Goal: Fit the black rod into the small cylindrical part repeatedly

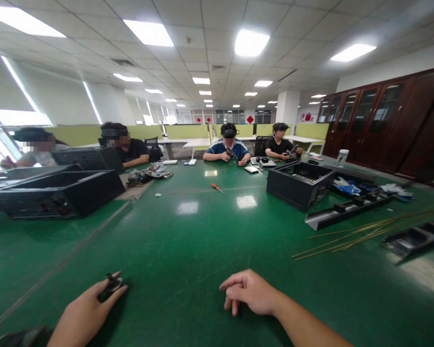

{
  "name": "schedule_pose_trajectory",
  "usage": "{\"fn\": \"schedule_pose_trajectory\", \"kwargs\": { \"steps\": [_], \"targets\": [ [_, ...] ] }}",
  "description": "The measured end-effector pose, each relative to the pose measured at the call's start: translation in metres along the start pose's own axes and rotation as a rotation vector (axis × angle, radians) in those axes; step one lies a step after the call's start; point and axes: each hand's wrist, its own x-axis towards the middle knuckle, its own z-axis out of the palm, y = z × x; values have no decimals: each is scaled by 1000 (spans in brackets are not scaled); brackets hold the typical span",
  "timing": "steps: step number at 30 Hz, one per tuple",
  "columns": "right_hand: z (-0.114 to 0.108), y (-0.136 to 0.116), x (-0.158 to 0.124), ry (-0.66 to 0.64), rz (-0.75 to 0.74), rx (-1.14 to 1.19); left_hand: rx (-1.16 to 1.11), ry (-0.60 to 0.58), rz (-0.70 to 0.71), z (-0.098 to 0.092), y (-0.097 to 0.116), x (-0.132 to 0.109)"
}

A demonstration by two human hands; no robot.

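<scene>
From the head camera, here we are at a green worktop [173,241], and down at the near edge the left hand [83,311] has a small dark metal part [113,283], pinched between thumb and fingers, just above or against the surface; which of the two, I cannot tell. Over to the right hand [253,291], and that one is released, fingers loosely bent and pointing inward, well apart from the metal part. Look up the middle and there's an orange-handled screwdriver [216,186], lying on its own with its tip angled to the right. On the left side sits a black computer case [68,195], open at the top, with a jumble of loose parts [148,176] beyond its right end. Across on the right, another open computer case [289,188], and just beside it a long metal rail [332,217] running away at a slant. Nearer still, a bundle of thin sticks [347,237] lies fanned out, between that rail and a dark metal tray [415,241] blurred at the right edge. Behind the rail, blue and white gloves [347,187], and further back a clear bottle [342,158] standing upright. At the far side, a person in a blue shirt [217,151] grips a dark power tool [232,153], a person in black [275,147] sits to the right of them, and two more people are seated along the left.
</scene>
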Motion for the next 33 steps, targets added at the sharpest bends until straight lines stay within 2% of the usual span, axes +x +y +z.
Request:
{"fn": "schedule_pose_trajectory", "kwargs": {
  "steps": [3,7,10,13,16,20,23,27,33],
  "targets": [
    [2,1,0,37,-21,-16,-168,-80,262,9,54,-17],
    [1,3,2,226,-144,-140,-328,-176,533,30,133,-46],
    [-4,4,2,338,-233,-236,-417,-257,581,47,183,-65],
    [-9,4,3,393,-265,-265,-516,-326,593,58,213,-75],
    [-12,6,3,401,-253,-273,-583,-369,619,60,219,-79],
    [-9,9,5,370,-238,-319,-584,-378,612,60,204,-81],
    [-6,8,5,369,-259,-463,-611,-385,619,62,196,-83],
    [-7,3,4,375,-295,-642,-640,-360,647,65,198,-82],
    [-7,1,3,346,-282,-698,-634,-374,681,68,200,-83]
  ]
}}
